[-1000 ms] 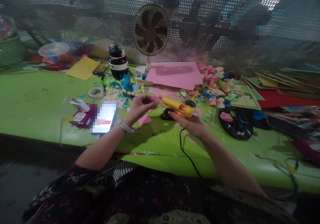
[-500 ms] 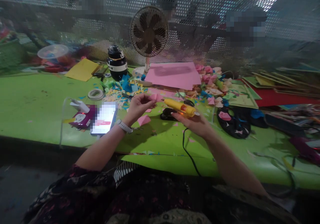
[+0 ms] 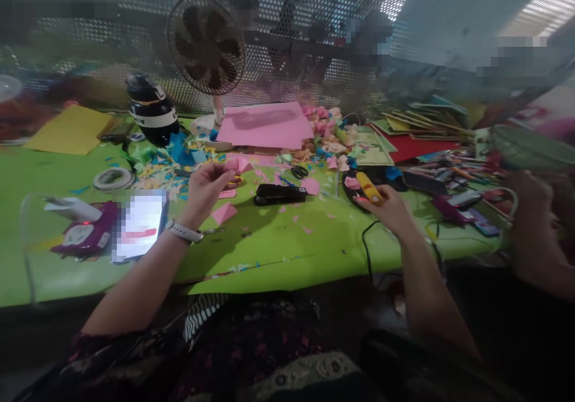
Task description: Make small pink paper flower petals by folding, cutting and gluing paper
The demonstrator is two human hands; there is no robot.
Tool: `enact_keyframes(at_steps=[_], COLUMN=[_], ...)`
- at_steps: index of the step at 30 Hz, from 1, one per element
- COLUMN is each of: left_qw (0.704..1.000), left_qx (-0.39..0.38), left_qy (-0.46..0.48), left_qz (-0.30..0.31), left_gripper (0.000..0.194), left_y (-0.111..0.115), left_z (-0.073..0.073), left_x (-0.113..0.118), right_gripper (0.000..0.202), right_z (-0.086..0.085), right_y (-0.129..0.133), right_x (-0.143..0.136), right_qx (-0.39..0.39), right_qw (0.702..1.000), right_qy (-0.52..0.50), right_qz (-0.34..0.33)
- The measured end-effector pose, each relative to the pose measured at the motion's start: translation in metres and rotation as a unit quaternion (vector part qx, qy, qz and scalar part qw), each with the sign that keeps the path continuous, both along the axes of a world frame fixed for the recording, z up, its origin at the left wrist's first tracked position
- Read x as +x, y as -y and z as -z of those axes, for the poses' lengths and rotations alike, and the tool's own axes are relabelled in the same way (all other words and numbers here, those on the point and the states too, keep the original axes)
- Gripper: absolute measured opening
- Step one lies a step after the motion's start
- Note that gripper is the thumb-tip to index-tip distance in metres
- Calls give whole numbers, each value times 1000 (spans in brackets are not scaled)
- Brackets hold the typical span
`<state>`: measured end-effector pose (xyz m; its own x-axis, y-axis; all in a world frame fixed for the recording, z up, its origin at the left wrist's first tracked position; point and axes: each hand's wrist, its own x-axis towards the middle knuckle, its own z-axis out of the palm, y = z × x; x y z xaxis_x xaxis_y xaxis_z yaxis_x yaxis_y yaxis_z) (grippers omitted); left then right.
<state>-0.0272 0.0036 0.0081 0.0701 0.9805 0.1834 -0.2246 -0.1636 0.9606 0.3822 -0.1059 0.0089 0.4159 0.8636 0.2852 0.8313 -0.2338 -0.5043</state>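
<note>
Fingertips of the left hand (image 3: 204, 187) pinch a folded pink paper piece (image 3: 238, 164) raised off the desk (image 3: 278, 246), while, well to its right, the right hand (image 3: 390, 210) closes its grip on a yellow glue gun (image 3: 369, 187), nozzle kept away.

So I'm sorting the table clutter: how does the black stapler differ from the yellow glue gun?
The black stapler lies flat on the green table, untouched; the yellow glue gun is gripped in the right hand. The stapler is black and has no cord, while a black cord runs from the glue gun. Both are long and narrow.
</note>
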Motion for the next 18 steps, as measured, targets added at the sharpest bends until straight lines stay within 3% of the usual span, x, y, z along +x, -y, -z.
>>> enact_keyframes(at_steps=[6,11,14,18], left_qw=[1000,1000,1000,1000], left_qx=[-6,-4,-3,8], left_qy=[12,13,4,8], left_qz=[-1,-5,-9,-1], left_gripper=[23,23,24,23], left_y=[1,-1,-2,-4], left_z=[-1,-2,-1,2], left_x=[1,-1,-2,-1], right_gripper=[56,46,37,27], right_z=[20,26,19,-4], right_y=[5,-2,-1,-7], right_x=[35,42,40,19], right_qx=[-54,-99,-111,-48], right_qw=[992,991,990,990], right_qy=[42,70,83,130], right_qz=[103,61,26,-7])
